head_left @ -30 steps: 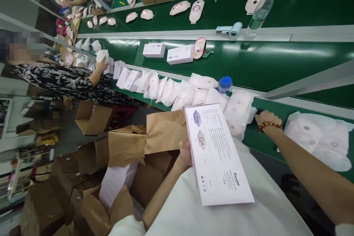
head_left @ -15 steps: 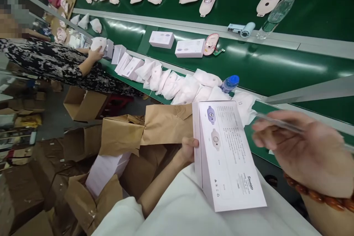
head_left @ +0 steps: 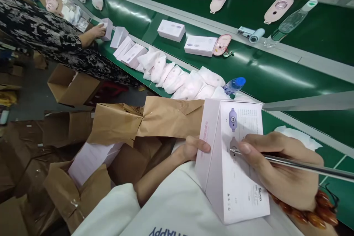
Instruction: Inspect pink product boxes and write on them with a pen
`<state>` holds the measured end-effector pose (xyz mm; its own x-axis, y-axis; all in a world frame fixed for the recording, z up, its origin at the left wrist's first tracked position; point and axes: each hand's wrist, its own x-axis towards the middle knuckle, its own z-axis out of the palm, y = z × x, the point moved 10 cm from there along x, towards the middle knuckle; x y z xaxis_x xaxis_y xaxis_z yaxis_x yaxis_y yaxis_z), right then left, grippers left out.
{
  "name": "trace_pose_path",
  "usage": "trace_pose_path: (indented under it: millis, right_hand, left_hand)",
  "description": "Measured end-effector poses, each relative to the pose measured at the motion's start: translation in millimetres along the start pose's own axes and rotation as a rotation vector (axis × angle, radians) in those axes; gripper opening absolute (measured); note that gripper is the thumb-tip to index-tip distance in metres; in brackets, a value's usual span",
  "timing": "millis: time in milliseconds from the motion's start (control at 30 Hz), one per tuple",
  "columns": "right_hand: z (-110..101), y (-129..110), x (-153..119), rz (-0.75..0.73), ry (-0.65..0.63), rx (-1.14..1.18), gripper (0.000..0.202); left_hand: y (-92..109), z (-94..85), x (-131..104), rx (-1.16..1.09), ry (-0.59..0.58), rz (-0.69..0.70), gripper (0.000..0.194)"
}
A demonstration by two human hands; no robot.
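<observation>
A white printed carton (head_left: 246, 195), with pictures of a purple and a grey belt-like device on its face, stands tilted before my chest. My left hand (head_left: 193, 147) grips its left edge, thumb on the side panel and the other fingers hidden behind. In my right hand (head_left: 287, 169) is a slim silver pen-like tool (head_left: 306, 165), pinched between thumb and fingers. Its tip rests on or just above the lower device picture; whether it touches I cannot tell. Beyond the carton lies a row of pink devices in white wrap (head_left: 190, 84), beside a blue-capped bottle (head_left: 234, 84).
Open brown cartons (head_left: 170, 118) stand below on the left. A co-worker's hand (head_left: 98, 31) is on a white box at the far left. Two white boxes (head_left: 171, 30) lie on the green bench (head_left: 276, 77). A clear bottle (head_left: 293, 22) leans at the back right.
My right hand has come left from beside the carton, bringing the silver tool onto its printed face. The carton has turned slightly, showing more side panel. The co-worker's wrapped item is no longer visible.
</observation>
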<state>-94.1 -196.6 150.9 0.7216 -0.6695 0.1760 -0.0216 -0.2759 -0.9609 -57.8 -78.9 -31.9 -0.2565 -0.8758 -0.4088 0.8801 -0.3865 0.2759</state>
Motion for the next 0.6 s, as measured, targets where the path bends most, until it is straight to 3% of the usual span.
trace_pose_path:
  millis: [367,600]
  right_hand:
    - [4,3,-1,0.01,-0.018,-0.052,0.023]
    - [2,3,0,0.032,0.021,-0.063,0.024]
  left_hand:
    - [-10,-11.3,-1,-0.023,0.029,-0.029,0.073]
    - [-10,-9.4,0,0.003,0.025,-0.027,0.079]
